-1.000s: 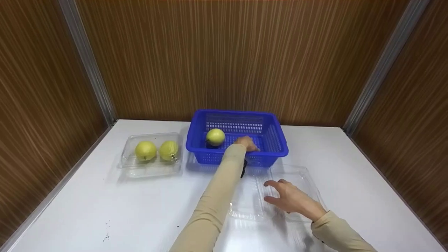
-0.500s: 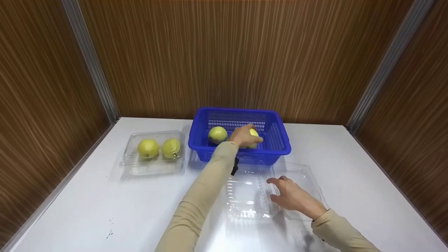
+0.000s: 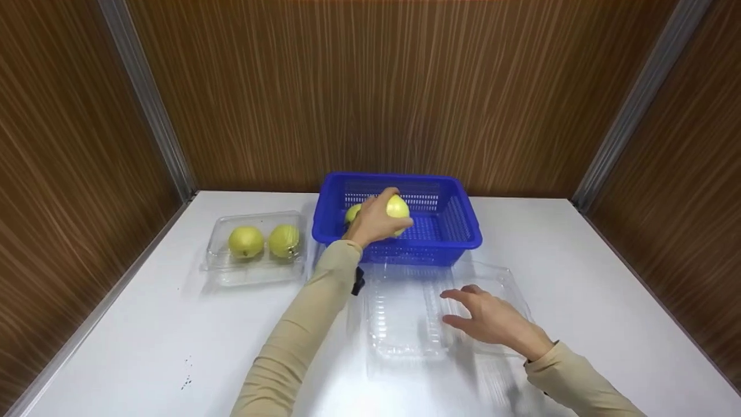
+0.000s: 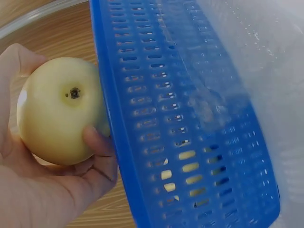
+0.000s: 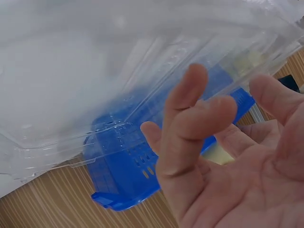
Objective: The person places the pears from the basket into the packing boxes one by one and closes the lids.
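My left hand (image 3: 376,223) grips a round, pale yellow pear (image 4: 61,109), fingers and thumb curled round it. In the head view the hand is over the near left part of the blue basket (image 3: 463,237); the left wrist view has the pear right at the basket's rim. A second pear (image 3: 352,213) sits in the basket, partly hidden behind the left hand. My right hand (image 3: 495,318) hovers at the hinge side of an open clear plastic clamshell box (image 3: 405,324), its fingers loosely bent and spread, holding nothing.
A closed clear clamshell box (image 3: 220,263) with two pears (image 3: 246,241) stands to the left of the basket. Wood-grain panels (image 3: 370,87) wall in the white table (image 3: 145,347) at the back and both sides.
My left hand has lifted the pear from the basket's floor and moved up and to the left with it. The right hand stays nearly in place over the open box.
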A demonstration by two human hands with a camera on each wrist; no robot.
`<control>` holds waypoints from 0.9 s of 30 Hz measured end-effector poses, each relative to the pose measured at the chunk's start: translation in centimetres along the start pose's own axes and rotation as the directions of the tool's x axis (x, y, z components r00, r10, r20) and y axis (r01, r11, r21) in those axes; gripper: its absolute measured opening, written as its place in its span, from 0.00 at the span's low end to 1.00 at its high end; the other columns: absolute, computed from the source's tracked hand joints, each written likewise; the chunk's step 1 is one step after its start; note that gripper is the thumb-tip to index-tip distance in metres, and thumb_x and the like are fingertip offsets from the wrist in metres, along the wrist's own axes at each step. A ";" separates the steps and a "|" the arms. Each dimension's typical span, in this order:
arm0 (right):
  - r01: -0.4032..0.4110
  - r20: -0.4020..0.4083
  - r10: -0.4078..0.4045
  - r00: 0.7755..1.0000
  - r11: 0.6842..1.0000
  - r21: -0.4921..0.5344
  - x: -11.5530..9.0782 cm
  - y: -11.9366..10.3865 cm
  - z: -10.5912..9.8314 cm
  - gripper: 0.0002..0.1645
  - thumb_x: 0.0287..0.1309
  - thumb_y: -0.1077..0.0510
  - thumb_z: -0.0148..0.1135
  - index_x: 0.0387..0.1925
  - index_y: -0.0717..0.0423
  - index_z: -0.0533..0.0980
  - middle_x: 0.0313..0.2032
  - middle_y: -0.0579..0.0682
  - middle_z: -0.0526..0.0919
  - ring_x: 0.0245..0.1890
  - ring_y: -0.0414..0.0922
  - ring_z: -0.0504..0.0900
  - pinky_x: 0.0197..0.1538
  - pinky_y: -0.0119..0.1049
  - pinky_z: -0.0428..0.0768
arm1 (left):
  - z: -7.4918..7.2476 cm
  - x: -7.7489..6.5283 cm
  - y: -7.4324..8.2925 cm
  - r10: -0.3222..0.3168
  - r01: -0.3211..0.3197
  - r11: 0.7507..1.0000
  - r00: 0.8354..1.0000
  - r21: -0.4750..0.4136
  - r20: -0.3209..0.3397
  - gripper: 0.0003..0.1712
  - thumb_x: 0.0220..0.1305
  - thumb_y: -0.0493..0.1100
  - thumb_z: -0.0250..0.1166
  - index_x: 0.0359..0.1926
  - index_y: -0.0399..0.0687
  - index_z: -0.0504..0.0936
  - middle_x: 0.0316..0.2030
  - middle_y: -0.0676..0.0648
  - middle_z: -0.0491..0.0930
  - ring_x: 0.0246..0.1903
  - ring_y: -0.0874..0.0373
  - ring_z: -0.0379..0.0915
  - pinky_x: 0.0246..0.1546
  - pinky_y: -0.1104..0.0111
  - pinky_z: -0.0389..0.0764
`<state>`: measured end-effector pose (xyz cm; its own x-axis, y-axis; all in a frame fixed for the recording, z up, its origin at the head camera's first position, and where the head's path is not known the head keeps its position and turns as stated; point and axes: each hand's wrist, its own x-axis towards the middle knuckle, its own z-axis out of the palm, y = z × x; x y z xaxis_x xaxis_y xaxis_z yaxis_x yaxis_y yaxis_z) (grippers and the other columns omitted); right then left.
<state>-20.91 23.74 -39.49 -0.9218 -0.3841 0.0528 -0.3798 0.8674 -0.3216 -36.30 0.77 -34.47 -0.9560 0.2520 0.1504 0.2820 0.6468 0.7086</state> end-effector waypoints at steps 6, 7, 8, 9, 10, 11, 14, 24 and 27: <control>-0.017 0.034 0.017 0.999 1.000 0.011 -0.2 -0.2 -0.1 0.28 0.62 0.47 0.63 0.60 0.55 0.75 0.54 0.60 0.79 0.51 0.58 0.80 0.50 0.56 0.80 | -0.9 -1.1 0.1 0.017 -0.017 1.000 1.000 -0.006 -0.021 0.47 0.51 0.57 0.69 0.72 0.68 0.60 0.56 0.45 0.69 0.49 0.52 0.71 0.43 0.60 0.81; -0.020 0.042 0.019 0.999 1.000 0.021 -0.1 -0.2 0.0 0.29 0.62 0.47 0.63 0.60 0.56 0.74 0.54 0.61 0.78 0.52 0.58 0.80 0.51 0.56 0.80 | -1.0 -1.3 -0.1 0.025 -0.025 1.000 1.000 -0.003 -0.017 0.47 0.51 0.57 0.69 0.72 0.68 0.60 0.57 0.45 0.69 0.49 0.52 0.70 0.43 0.61 0.81; -0.018 0.049 0.017 0.999 0.999 0.032 0.0 -0.3 0.1 0.30 0.61 0.48 0.64 0.60 0.58 0.74 0.55 0.62 0.78 0.52 0.59 0.80 0.52 0.56 0.79 | -1.1 -1.6 -0.2 0.035 -0.035 0.999 0.999 -0.005 -0.008 0.47 0.51 0.56 0.69 0.72 0.68 0.59 0.57 0.45 0.69 0.49 0.51 0.70 0.42 0.61 0.81; -0.014 0.054 0.011 0.998 0.999 0.045 0.1 -0.4 0.2 0.30 0.61 0.48 0.64 0.61 0.59 0.74 0.55 0.63 0.78 0.53 0.60 0.79 0.53 0.57 0.79 | -1.2 -1.9 -0.4 0.042 -0.042 0.999 0.999 -0.008 0.000 0.48 0.51 0.56 0.69 0.73 0.68 0.59 0.57 0.45 0.69 0.49 0.51 0.70 0.41 0.61 0.81; -0.008 0.059 0.005 0.998 0.998 0.056 0.2 -0.4 0.3 0.31 0.61 0.49 0.64 0.61 0.61 0.73 0.56 0.64 0.77 0.54 0.60 0.78 0.55 0.57 0.78 | -1.3 -2.2 -0.6 0.049 -0.049 0.999 0.999 -0.010 0.009 0.48 0.50 0.55 0.69 0.73 0.68 0.59 0.57 0.45 0.69 0.48 0.51 0.71 0.40 0.62 0.82; -0.003 0.062 -0.002 0.998 0.998 0.067 0.3 -0.5 0.4 0.31 0.61 0.50 0.64 0.61 0.63 0.73 0.56 0.66 0.76 0.55 0.61 0.78 0.56 0.57 0.77 | -1.5 -2.5 -0.8 0.053 -0.052 0.999 0.998 -0.011 0.017 0.48 0.49 0.55 0.69 0.73 0.68 0.59 0.57 0.45 0.68 0.48 0.51 0.71 0.39 0.62 0.82; 0.015 0.059 -0.019 0.998 0.997 0.079 0.6 -0.7 0.6 0.31 0.60 0.54 0.64 0.61 0.66 0.72 0.57 0.69 0.74 0.56 0.64 0.76 0.58 0.58 0.75 | -1.9 -3.4 -1.3 0.053 -0.053 0.999 0.998 -0.007 0.028 0.49 0.48 0.53 0.69 0.73 0.71 0.59 0.56 0.46 0.68 0.46 0.52 0.71 0.37 0.63 0.82; 0.065 0.008 -0.066 0.998 0.995 0.082 1.1 -0.8 1.2 0.27 0.58 0.61 0.63 0.58 0.66 0.73 0.55 0.67 0.76 0.55 0.64 0.76 0.58 0.58 0.76 | -2.4 -4.5 -2.2 0.100 -0.102 0.994 0.995 0.049 0.028 0.51 0.47 0.53 0.70 0.73 0.70 0.59 0.53 0.46 0.71 0.44 0.52 0.73 0.39 0.61 0.81; 0.061 -0.004 -0.061 0.998 0.994 0.091 1.0 -0.8 1.2 0.27 0.57 0.62 0.63 0.58 0.66 0.73 0.55 0.67 0.76 0.55 0.64 0.76 0.58 0.58 0.75 | -2.4 -4.7 -2.2 0.135 -0.136 0.990 0.990 0.048 0.035 0.51 0.46 0.51 0.70 0.73 0.68 0.60 0.53 0.46 0.72 0.44 0.53 0.74 0.40 0.61 0.81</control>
<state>-21.46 22.23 -40.32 -0.8973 -0.4348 0.0760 -0.4266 0.8101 -0.4021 -32.63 -3.55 -35.14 -0.9059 0.3617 0.2203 0.4131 0.6402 0.6477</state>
